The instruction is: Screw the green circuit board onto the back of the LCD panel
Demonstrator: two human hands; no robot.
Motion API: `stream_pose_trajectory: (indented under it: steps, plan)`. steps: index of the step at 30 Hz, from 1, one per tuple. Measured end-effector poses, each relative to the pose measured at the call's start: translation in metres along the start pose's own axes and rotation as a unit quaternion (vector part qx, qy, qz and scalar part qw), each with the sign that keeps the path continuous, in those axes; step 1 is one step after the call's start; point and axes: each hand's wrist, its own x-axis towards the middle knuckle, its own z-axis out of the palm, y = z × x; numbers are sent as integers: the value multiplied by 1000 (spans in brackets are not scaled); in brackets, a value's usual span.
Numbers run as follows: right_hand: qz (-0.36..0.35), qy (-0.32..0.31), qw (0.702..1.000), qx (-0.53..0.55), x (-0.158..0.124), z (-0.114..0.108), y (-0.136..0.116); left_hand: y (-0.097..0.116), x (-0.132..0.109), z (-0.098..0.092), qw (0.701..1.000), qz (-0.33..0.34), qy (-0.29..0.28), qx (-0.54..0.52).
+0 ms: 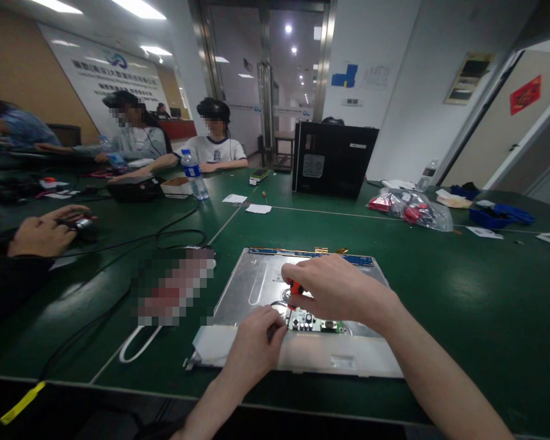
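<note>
A flat metal panel (256,281), the back of a screen, lies on the green table (440,293) in front of me. A small green circuit board (314,322) sits near its front edge. My right hand (334,287) is closed round a red-handled screwdriver (294,288) pointing down at the board. My left hand (255,348) rests on the panel's front edge with its fingers curled beside the board; what they pinch is hidden.
A black computer case (332,159) stands at the back. A clear bag with red parts (410,209) lies to the right, blue items (495,214) beyond. Black cables (165,235) cross the left side. A co-worker's hand (43,232) rests at left; other people sit at the far end by a water bottle (195,175).
</note>
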Motion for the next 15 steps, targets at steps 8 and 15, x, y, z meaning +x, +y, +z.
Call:
stream_pose_trajectory:
  steps: [8, 15]
  plan:
    - [-23, 16, 1000, 0, -5, 0, -1, 0, -1, -1, 1000, 9, 3, 1]
    - [-10, 10, 1000, 4, -1, 1, 0, 1, 1, 0, 1000, 3, 2, 2]
